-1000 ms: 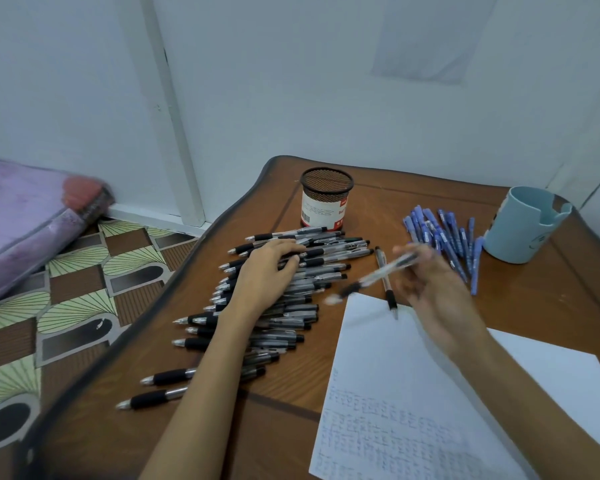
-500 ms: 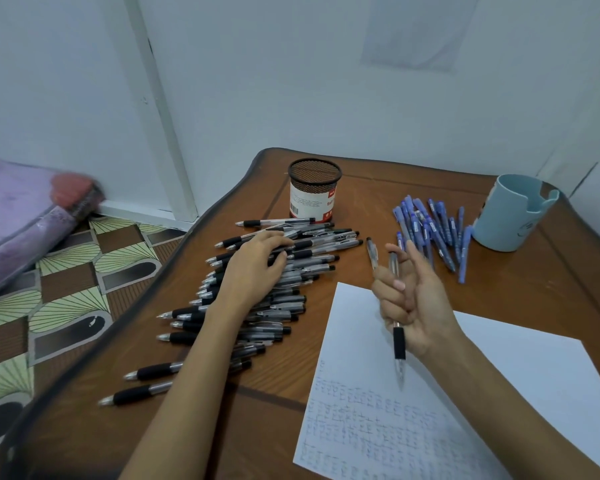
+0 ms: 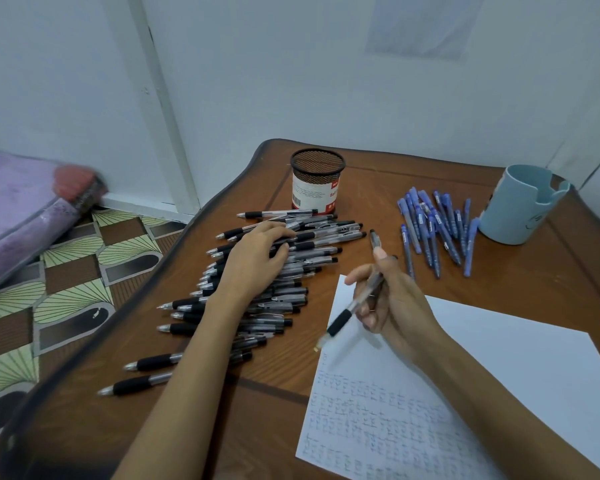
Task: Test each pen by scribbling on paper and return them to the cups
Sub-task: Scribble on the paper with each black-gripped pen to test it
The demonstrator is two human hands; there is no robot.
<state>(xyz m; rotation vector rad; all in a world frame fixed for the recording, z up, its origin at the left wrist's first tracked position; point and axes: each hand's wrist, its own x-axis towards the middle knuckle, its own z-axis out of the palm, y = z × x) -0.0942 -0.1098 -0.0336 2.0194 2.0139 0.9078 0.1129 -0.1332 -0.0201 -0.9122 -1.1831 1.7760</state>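
Wooden table (image 3: 264, 427) carries one sheet of paper (image 3: 499, 358), its near half covered in rows of scribbles. Over its left edge the right hand (image 3: 392, 306) grips one pen (image 3: 340, 322), tip pointing down-left; blur hides whether it touches. Beside it the left hand (image 3: 253, 261) lies with relaxed fingers on a heap of black pens (image 3: 291, 299), perhaps thirty, too overlapped to count. Behind stand two cups, one mesh cup (image 3: 317, 183) and one blue cup (image 3: 520, 206), with about a dozen blue pens (image 3: 433, 226) loose between them.

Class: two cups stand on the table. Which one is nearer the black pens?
The black mesh cup, standing just behind the pile of black pens; the light blue cup stands far right, beside the blue pens.
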